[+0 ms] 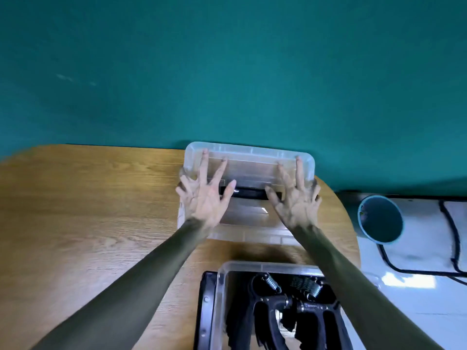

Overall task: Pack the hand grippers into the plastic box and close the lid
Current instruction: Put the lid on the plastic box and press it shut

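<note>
The clear plastic lid (pixel 250 152) with a black handle (pixel 249 193) lies at the far edge of the wooden table (pixel 88 198). My left hand (pixel 204 198) and my right hand (pixel 295 200) rest on it with fingers splayed. The thumbs lie by the handle, and the outer fingers curl over the lid's left and right edges. Close to me stands the clear plastic box (pixel 222 279) without a lid. Inside it lie two black hand grippers (pixel 267 306) (pixel 318 306) with metal springs.
A black flat object (pixel 207 299) sticks out from under the box's left side. Right of the table, a teal round bin (pixel 380 219) stands on the pale floor, with a black cable (pixel 394 261) beside it. A teal wall is behind the table.
</note>
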